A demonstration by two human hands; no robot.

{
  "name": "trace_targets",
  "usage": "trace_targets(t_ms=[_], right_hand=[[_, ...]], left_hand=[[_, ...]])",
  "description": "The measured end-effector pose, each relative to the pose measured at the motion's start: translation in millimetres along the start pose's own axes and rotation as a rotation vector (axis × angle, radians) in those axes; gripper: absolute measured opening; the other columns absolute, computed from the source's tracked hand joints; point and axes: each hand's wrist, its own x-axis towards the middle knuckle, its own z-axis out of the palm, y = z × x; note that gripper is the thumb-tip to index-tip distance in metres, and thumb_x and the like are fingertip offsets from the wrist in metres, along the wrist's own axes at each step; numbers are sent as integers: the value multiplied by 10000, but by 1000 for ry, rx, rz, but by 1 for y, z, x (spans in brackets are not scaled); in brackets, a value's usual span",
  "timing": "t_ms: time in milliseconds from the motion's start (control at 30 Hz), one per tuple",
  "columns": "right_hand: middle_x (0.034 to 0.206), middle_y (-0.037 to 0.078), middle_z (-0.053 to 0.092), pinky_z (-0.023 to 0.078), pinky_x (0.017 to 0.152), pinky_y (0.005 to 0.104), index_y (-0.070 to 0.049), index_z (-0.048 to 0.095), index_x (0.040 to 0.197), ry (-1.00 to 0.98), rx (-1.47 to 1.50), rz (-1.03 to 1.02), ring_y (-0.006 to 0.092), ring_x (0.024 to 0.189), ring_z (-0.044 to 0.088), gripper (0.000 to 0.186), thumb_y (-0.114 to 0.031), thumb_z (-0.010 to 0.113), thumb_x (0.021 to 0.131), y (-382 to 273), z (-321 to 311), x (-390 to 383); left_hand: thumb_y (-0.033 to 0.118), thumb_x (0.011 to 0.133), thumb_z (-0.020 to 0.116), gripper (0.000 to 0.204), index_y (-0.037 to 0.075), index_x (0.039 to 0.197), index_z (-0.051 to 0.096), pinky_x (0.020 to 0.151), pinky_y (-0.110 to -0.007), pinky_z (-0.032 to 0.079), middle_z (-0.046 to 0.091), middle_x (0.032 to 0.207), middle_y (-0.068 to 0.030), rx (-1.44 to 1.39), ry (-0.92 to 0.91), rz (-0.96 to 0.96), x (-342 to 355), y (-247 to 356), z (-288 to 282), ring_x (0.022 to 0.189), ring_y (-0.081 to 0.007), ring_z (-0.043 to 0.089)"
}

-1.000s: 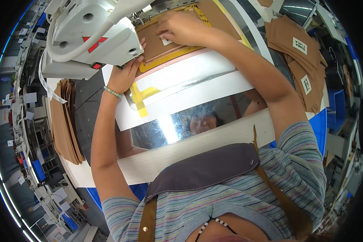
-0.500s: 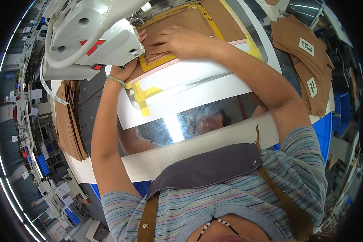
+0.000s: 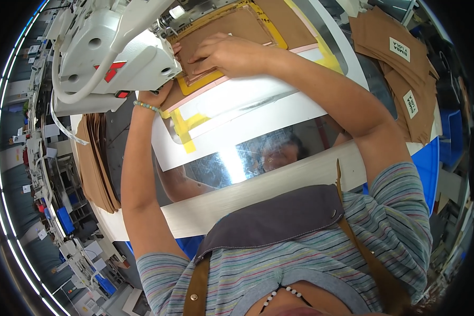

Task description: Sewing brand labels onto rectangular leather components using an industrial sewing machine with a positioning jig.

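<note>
My right hand [image 3: 229, 55] lies on a brown panel [image 3: 231, 23] with its fingers stretched out, pressing down near the panel's left side. A yellow frame [image 3: 276, 31] surrounds the panel on a white sheet-like template [image 3: 231, 124] with yellow tape. My left hand [image 3: 158, 96] reaches beneath the white sewing machine head [image 3: 126, 63], which hides most of it. Only its fingertips show past the machine's right side, lying flat on the brown material. The needle area is largely hidden by the machine head.
Brown pieces are stacked on edge [image 3: 96, 163] at the left. More brown pieces with white labels [image 3: 392, 50] are fanned out at the right. A shiny metal plate [image 3: 247, 158] lies before the template, with the pale table edge [image 3: 268, 187] nearer me. A blue bin [image 3: 426, 168] stands at the right.
The view has shifted slightly, so the machine head appears further left. Both hands keep nearly the same place on the brown panel, the right fingers shifting only a little.
</note>
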Motion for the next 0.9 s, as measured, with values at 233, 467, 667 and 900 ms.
trace_targets(t_ms=[233,467,667,900], right_hand=[[1368,57,695,408,1163,448,-182,795,1267,-28,-66,-10,297,1339,572,447,-18,653,876,-5,-9,-1],[1360,65,695,400,1167,456,-190,796,1260,-127,-92,-32,298,1318,591,442,-25,675,867,-2,-16,15],[1350,61,695,439,1121,462,-193,795,1249,-130,-78,2,281,1306,601,434,-47,707,850,-4,-15,16],[1368,73,688,482,1074,441,-176,780,1274,-190,-24,18,288,1310,602,410,-46,644,910,-6,-22,20]], left_hand=[[14,897,648,640,34,1522,514,1242,-342,363,561,1568,-107,110,-53,49,-5,19,-7,1460,-229,505],[73,977,632,615,6,1558,443,1204,-337,426,523,1588,-157,-212,-62,-77,8,-15,2,1451,-234,508],[278,1092,517,546,-13,1547,443,1194,-370,451,530,1559,-209,-1092,115,-364,8,-33,9,1416,-269,538],[173,1042,591,534,21,1540,473,1177,-350,455,563,1553,-146,-6,-17,11,5,-28,7,1405,-245,549]])
